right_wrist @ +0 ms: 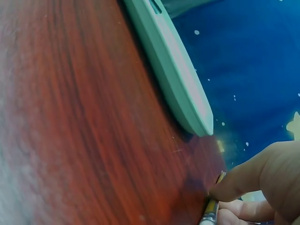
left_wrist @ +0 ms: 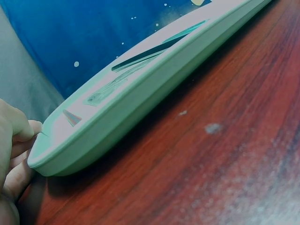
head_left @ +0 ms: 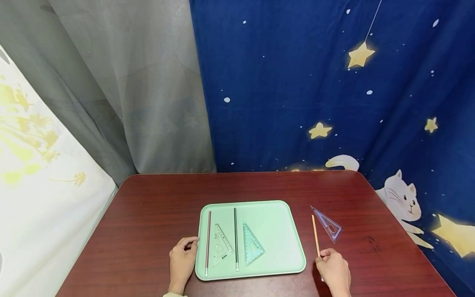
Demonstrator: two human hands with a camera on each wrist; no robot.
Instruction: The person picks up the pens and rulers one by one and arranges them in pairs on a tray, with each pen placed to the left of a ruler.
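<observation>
My left hand (head_left: 182, 260) holds the left rim of a pale green tray (head_left: 280, 239); in the left wrist view its fingertips are at the tray's corner. On the tray, from left to right, lie a dark red pencil (head_left: 208, 243), a clear set square (head_left: 222, 247), a black pencil (head_left: 236, 239) and a light blue set square (head_left: 252, 245). Right of the tray, my right hand (head_left: 335, 270) pinches a yellow-orange pencil (head_left: 315, 233) near its lower end, thumb against fingers. The right wrist view shows the metal band and pale tip of this pencil (right_wrist: 212, 205) at the fingers.
A purple-tinted clear set square (head_left: 330, 226) lies on the dark red wooden table (head_left: 156, 214), just right of the held pencil. Behind the table hang a grey curtain (head_left: 159, 90) and a blue starry curtain (head_left: 282, 82). White patterned cloth (head_left: 44, 198) hangs at the left.
</observation>
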